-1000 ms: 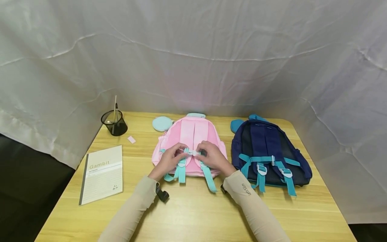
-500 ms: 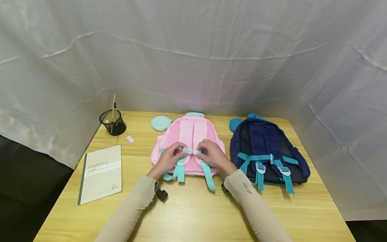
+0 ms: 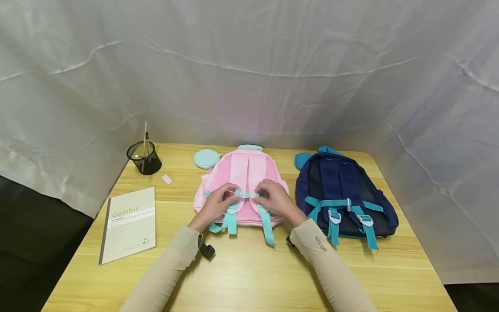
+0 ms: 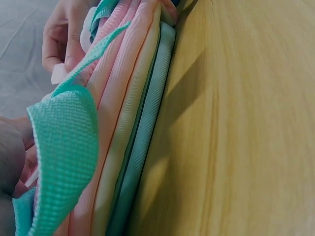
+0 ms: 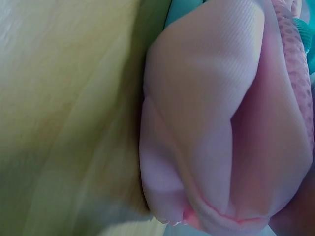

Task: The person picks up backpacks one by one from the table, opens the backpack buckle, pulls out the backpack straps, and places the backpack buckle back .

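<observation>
A pink backpack (image 3: 278, 173) lies with its shoulder straps facing up. Across the straps runs a teal chest strap (image 3: 247, 195) with a white buckle piece (image 3: 254, 195) on its right part. My left hand (image 3: 218, 203) pinches the buckle's left end between thumb and fingers. From the other side, my right hand (image 3: 276, 200) pinches the white piece. The left wrist view shows the right hand's fingers (image 4: 71, 37) above a small white part (image 4: 58, 73), with a teal webbing end (image 4: 66, 147) in front. The right wrist view mostly shows the bag's pink side (image 5: 202, 98).
A navy backpack (image 3: 382, 195) with teal straps lies at the right. On the left are a notebook (image 3: 130, 229), a small pink piece (image 3: 166, 179) and a black mesh pen holder (image 3: 150, 165). A round light-blue pouch (image 3: 206, 159) hangs beside the pink bag. Grey curtains surround the table (image 3: 234, 277).
The white piece in my right hand has shifted slightly right, and more teal strap shows between the two pinched ends. Both hands stay on the buckle; the view has shifted a little.
</observation>
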